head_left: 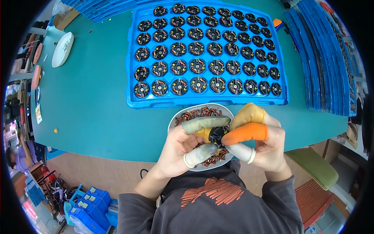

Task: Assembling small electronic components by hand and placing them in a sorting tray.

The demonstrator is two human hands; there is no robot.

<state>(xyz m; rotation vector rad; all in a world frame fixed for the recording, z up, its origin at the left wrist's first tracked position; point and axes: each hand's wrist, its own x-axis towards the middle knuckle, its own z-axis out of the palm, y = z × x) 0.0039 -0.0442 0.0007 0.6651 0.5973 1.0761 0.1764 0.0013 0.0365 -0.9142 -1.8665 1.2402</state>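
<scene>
Between my two hands is a round black motor end cap (pixel 218 135), held over a white bowl (pixel 173 121) of small copper-coloured cylindrical parts (pixel 198 113). My left hand (pixel 183 146), with rubber cots on its fingers, grips the cap from the left. From the right, my right hand (pixel 259 136) pinches at the cap's edge; its cots are orange, yellow and whitish. Whether a small part sits between the right fingertips is hidden. Beyond the bowl, a blue tray (pixel 207 102) holds rows of similar black round caps (pixel 198 84) with red and yellow parts.
Stacked blue trays (pixel 323 58) stand at the right, with an orange-and-blue hand tool (pixel 277 24) beside them. A white dish (pixel 62 50) lies at the far left of the green table (pixel 89 97). Blue bins (pixel 91 208) and another person (pixel 25 154) are at lower left.
</scene>
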